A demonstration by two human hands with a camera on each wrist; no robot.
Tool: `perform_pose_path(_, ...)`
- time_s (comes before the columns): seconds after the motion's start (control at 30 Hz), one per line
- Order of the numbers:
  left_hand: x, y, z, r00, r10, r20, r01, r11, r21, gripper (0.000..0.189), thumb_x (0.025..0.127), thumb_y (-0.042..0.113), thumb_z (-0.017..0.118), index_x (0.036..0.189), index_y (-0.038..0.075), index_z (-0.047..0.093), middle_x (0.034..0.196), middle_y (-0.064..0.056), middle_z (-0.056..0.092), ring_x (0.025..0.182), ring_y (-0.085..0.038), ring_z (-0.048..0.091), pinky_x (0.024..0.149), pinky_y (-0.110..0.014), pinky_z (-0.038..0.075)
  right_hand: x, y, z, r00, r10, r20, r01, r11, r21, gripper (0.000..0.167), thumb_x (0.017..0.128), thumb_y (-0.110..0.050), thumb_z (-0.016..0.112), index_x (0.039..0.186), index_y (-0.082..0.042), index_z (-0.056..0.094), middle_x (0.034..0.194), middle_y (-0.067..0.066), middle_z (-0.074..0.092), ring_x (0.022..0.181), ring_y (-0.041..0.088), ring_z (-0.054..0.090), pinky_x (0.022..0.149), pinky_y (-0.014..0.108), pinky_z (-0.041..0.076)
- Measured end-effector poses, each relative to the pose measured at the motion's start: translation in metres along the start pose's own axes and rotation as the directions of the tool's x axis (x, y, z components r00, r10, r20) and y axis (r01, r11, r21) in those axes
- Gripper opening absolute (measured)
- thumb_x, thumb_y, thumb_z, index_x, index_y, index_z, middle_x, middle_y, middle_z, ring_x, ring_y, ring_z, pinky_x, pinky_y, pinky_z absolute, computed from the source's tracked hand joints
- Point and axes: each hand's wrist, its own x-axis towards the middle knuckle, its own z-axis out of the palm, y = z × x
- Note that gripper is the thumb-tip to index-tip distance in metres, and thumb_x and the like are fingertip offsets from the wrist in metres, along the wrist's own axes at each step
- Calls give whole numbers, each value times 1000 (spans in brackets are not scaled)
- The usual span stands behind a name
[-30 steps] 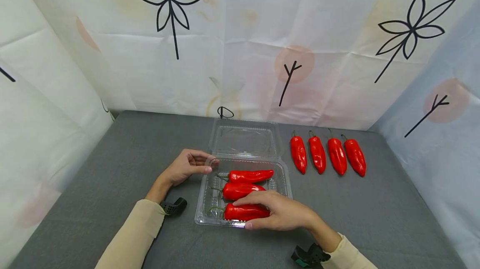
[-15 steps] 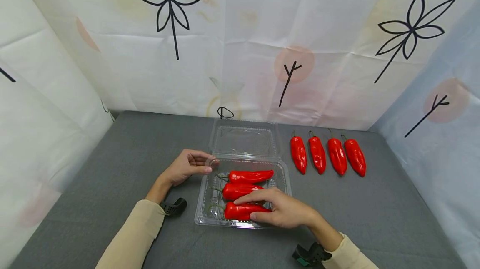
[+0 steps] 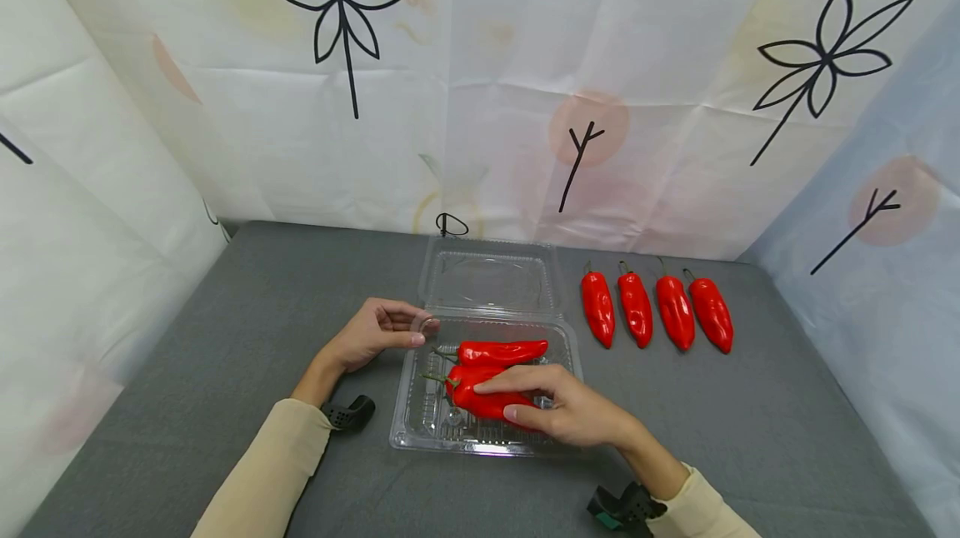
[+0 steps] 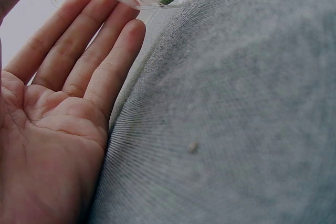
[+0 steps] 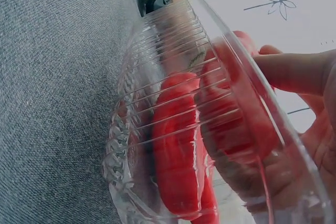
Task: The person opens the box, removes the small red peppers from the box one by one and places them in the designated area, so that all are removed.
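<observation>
My right hand [image 3: 566, 409] pinches a red pepper [image 3: 480, 402] between thumb and fingers, over the near half of a clear plastic clamshell box [image 3: 487, 448]. In the head view this pepper overlaps a second red pepper [image 3: 474, 373], partly hidden behind it and my fingers. A third pepper [image 3: 501, 352] lies across the box farther back, stem to the left. Seen through the box wall in the right wrist view, the held pepper [image 5: 226, 103] sits higher than the other pepper [image 5: 178, 156]. My left hand [image 3: 378, 331] has its fingers nearly straight, fingertips [image 4: 123, 9] at the box's left rim.
The clear lid [image 3: 491, 271] is folded back on the grey tabletop [image 3: 315, 263], near the patterned cloth wall [image 3: 495, 163]. Several red peppers [image 3: 636, 309] lie in a row to the right of the lid, stems toward the wall.
My right hand has closed on the nearest pepper, raised it and shifted it away from the box's front rim, toward the middle pepper. The left hand stays where it was.
</observation>
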Motion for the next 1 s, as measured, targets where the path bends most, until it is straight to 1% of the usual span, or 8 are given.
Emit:
perform_pose_path(0.13,0,0,0,1000,0,0,0,1000,-3,41,90,0,75,123,-18,60,119,-27,69,111,-28,70,92,-35,57,-1,0,-1,999,24,-24,-23,1000,19,35,101,-12,62,136,-16,66,132,1,65,120,24,58,100,40,50)
perform_pose_path(0.27,1,-1,0,1000,1,1,-1,1000,-14,41,90,-1,74,123,-19,60,120,-28,68,111,-29,70,92,-36,57,-1,0,-3,997,65,-47,-62,997,55,36,101,-11,62,137,-16,66,134,1,64,122,27,55,99,41,50)
perform_pose_path(0.47,1,0,0,1000,-6,-3,6,1000,-12,40,89,-1,75,123,-18,61,120,-29,68,111,-28,70,93,-36,56,-2,0,-4,992,94,-89,-81,987,142,39,100,-6,61,138,-10,63,136,11,61,119,37,54,93,40,56)
perform_pose_path(0.63,1,0,0,1000,-14,-7,13,1000,-16,41,89,-1,75,123,-18,60,121,-29,68,111,-27,70,93,-36,56,-1,1,-6,990,90,-107,-66,976,206,40,99,-3,60,140,-7,60,137,16,58,117,39,56,92,41,57)
perform_pose_path(0.77,0,1,1,1000,-16,-6,16,1000,-22,42,89,-1,76,124,-19,60,121,-27,68,111,-26,70,93,-36,56,0,2,-7,991,65,-117,-38,974,225,40,99,0,59,139,-4,59,135,17,60,116,39,57,90,42,58)
perform_pose_path(0.9,0,1,1,1000,-15,-6,15,1000,-24,43,89,-1,76,124,-19,60,121,-26,69,111,-26,70,93,-35,56,0,3,-9,990,59,-131,-25,968,250,40,100,1,57,140,-2,58,134,19,60,115,37,58,89,42,58)
perform_pose_path(1.0,0,1,1,1000,-13,-5,13,1000,-24,42,89,-1,76,124,-19,60,121,-26,69,111,-27,70,93,-35,56,-1,2,-10,988,73,-137,-32,959,283,40,100,1,56,141,-1,57,136,21,58,115,34,60,89,41,58)
